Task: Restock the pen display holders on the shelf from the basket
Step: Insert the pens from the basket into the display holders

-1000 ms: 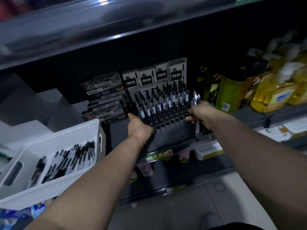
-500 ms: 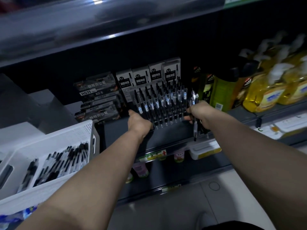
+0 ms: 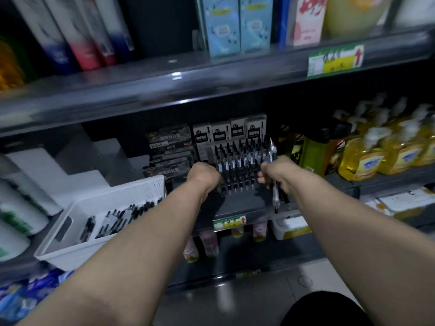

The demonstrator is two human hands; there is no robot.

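Your view has tipped upward since half a second ago: the upper shelf (image 3: 211, 76), with its pale blue boxes (image 3: 235, 22) and a green and yellow price tag (image 3: 335, 60), has come into view. Your arms hold much the same reach as before. Your left hand (image 3: 203, 175) is still at the left end of the pen display holder (image 3: 237, 165), fingers curled round its edge; the thumb that stood up earlier is now tucked out of sight. Your right hand (image 3: 277, 172) has drifted a little lower and inward. It stays clenched round the held pens (image 3: 275, 196), which stand upright in the fist with their tips poking out above and below, knuckles against the holder's right end. The holder sits on the dark shelf (image 3: 235, 205), its rows full of black pens, in front of small white boxes (image 3: 229, 131). The white basket (image 3: 141, 184) rests to the left, just beside your left forearm, with the basket pens (image 3: 122, 217) lying loose inside as before. Yellow soap bottles (image 3: 367, 161) stand to the right.
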